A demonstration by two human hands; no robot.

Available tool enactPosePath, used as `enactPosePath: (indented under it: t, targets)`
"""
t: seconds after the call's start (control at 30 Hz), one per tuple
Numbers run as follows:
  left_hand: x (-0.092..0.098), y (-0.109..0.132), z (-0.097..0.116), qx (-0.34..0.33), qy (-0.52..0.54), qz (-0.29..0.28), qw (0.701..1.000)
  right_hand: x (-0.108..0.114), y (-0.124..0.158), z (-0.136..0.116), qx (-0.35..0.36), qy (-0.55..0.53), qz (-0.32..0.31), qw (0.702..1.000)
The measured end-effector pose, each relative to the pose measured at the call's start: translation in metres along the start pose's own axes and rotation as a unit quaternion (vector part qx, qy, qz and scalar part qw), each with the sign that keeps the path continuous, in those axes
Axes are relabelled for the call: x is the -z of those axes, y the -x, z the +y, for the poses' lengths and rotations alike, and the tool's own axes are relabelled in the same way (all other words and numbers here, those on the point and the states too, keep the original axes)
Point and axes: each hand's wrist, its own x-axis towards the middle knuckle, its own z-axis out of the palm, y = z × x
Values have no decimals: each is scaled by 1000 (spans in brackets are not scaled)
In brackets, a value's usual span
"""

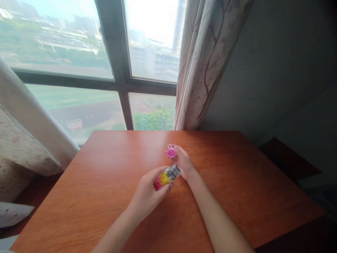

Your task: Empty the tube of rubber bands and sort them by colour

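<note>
My left hand (147, 195) is closed round a small colourful bottle (166, 177) with pink, yellow and grey print, held tilted just above the wooden table (105, 182). My right hand (183, 161) pinches a small pink cap (171, 152) with a pale loop on it, a little beyond the bottle's open end. Both forearms reach in from the bottom edge, and the hands meet near the table's middle.
Beyond the table's far edge is a window (118, 70) with a dark frame. Patterned curtains hang at the left (23, 133) and right (205, 63). A grey wall (276, 70) stands at the right, with dark furniture (289, 158) beside the table.
</note>
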Motion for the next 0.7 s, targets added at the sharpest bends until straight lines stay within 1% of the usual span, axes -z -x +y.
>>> enactPosePath:
  t: [0.1, 0.2, 0.3, 0.37, 0.5, 0.6, 0.7]
  targets:
    - [0, 0, -3, 1, -8, 0, 1000, 10, 16, -8, -20, -63, -5, 998]
    - [1, 0, -6, 4, -16, 8, 1000, 13, 32, -18, -29, -151, -25, 988]
    - [2, 0, -8, 6, -21, 14, 1000, 13, 45, -31, -13, -224, -49, 973]
    - [2, 0, -8, 10, -24, 13, 1000, 11, 52, -39, 16, -220, -55, 974]
    - [1, 0, -6, 30, -22, 10, 999, 8, 60, -47, 64, -148, -95, 982]
    - [1, -1, -3, 38, -15, 12, 999, 7, 62, -48, 77, -96, -117, 985]
    - [2, -2, -1, 42, 0, 11, 999, 7, 62, -48, 77, -68, -122, 987]
